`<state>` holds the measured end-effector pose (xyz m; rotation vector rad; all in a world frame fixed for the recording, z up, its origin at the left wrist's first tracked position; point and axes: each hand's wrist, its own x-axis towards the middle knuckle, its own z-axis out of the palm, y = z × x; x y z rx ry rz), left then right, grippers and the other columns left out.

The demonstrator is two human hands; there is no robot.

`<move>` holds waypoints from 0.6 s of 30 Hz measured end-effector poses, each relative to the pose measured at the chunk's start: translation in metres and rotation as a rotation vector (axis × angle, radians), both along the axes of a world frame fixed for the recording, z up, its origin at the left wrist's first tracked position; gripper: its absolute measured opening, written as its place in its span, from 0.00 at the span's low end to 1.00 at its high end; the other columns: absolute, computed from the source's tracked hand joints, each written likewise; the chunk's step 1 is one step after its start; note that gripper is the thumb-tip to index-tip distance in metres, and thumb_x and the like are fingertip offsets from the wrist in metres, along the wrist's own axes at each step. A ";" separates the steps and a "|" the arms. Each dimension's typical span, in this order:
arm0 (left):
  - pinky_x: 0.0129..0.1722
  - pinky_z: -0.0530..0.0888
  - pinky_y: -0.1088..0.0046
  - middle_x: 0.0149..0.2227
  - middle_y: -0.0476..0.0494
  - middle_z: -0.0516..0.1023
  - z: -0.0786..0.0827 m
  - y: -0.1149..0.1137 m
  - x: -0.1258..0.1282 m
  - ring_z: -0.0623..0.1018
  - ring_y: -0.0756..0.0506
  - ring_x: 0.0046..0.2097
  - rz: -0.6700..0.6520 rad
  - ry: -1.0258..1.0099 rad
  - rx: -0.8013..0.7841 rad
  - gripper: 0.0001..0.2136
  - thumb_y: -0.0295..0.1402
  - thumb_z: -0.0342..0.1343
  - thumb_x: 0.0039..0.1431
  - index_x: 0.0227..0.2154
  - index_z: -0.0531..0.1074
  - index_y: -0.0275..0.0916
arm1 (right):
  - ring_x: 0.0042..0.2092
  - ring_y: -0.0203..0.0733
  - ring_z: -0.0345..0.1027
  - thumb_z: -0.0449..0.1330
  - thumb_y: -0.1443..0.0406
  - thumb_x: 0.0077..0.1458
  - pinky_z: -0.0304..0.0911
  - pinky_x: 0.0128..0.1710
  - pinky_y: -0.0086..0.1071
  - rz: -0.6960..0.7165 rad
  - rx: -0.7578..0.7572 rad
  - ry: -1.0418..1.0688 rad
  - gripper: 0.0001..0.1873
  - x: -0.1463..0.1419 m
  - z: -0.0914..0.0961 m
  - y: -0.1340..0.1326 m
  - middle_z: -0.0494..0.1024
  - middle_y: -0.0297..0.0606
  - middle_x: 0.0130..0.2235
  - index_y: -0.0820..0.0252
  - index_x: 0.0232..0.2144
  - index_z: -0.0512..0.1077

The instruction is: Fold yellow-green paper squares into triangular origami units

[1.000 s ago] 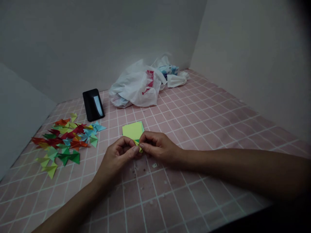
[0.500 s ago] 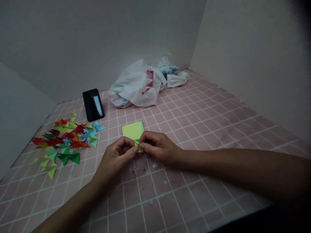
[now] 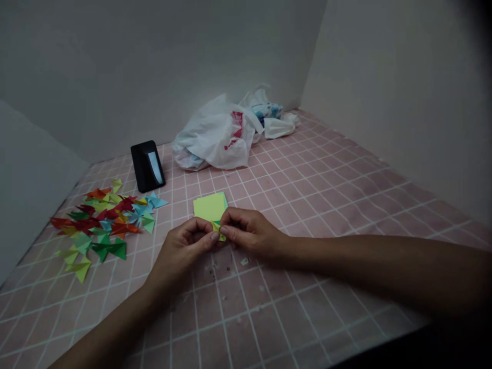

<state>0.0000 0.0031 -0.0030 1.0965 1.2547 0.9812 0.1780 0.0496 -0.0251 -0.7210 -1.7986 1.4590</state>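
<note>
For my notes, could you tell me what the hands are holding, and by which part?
The left hand and right hand pinch a folded green-and-yellow paper by its edges.

Plain grey walls [image 3: 154, 66] meeting at corners; pink gridded surface [image 3: 326, 189] with white lines; dim light.

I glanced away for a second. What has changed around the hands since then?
Little: the left hand edged slightly toward the right hand. Nothing was taken or let go; the folded green-yellow paper stays pinched between them, and the yellow-green paper stack lies unmoved.
</note>
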 end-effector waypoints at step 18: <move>0.25 0.61 0.77 0.24 0.53 0.67 0.006 -0.006 0.003 0.65 0.52 0.27 -0.039 0.320 0.120 0.09 0.36 0.60 0.55 0.26 0.68 0.38 | 0.30 0.34 0.58 0.57 0.65 0.58 0.54 0.31 0.29 0.028 -0.010 0.011 0.07 0.001 0.001 0.000 0.66 0.31 0.27 0.61 0.28 0.67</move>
